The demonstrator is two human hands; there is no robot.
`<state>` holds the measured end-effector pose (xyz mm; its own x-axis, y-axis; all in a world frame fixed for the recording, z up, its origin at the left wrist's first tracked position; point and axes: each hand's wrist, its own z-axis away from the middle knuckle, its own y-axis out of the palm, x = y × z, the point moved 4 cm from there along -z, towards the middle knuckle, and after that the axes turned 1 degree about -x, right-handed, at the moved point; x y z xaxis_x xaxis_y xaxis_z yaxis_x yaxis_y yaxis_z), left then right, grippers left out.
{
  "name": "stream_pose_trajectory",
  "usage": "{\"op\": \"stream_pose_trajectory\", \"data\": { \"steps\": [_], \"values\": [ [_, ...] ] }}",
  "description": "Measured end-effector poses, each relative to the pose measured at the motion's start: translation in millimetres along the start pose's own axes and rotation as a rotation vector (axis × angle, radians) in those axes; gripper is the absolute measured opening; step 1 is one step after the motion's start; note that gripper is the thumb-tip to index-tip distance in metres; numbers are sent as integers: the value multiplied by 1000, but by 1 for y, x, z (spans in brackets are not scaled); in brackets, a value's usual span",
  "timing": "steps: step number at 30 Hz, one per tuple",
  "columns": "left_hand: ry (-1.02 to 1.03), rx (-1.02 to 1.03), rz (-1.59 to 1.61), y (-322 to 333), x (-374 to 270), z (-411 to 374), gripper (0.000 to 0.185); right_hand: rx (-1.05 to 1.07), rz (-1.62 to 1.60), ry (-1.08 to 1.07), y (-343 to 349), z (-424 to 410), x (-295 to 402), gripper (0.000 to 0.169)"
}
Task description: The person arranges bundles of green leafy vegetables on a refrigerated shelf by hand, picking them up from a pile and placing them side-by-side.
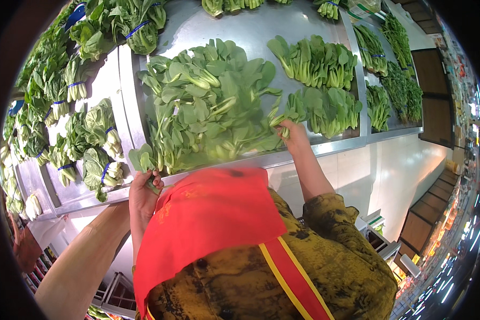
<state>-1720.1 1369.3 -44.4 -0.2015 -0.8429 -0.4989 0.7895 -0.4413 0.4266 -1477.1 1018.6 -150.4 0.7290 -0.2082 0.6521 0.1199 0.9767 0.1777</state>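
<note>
My left hand (pixel 147 185) holds a small leafy green stalk (pixel 142 157) upright near the front edge of a metal display tray, at the left end of a large loose heap of leafy greens (pixel 208 108). My right hand (pixel 290 132) grips the pale stem ends of a few leafy green stalks (pixel 279 119), right of the heap. Beyond that hand, more greens stand close together in two rows (pixel 316 60), their stems toward the front and right. Part of the heap looks hazy or blurred.
The tray's metal front rim (pixel 336 149) runs before me. Leafy bundles with blue bands (pixel 111 132) lie in the left section, and more banded greens (pixel 374 54) lie to the right. A brown post (pixel 84 256) leans at lower left. Crates (pixel 118 294) stand below.
</note>
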Motion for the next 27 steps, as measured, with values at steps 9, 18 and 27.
{"op": "stream_pose_trajectory", "data": {
  "steps": [9,18,27],
  "values": [
    [1,15,-11,2,-2,-1,10,-279,946,-654,-93,-47,39,20],
    [-13,1,0,4,2,-2,10,-118,312,-301,-14,-35,14,18],
    [4,3,14,2,-2,3,9,-404,772,-316,30,-60,-19,31]
  ]
}}
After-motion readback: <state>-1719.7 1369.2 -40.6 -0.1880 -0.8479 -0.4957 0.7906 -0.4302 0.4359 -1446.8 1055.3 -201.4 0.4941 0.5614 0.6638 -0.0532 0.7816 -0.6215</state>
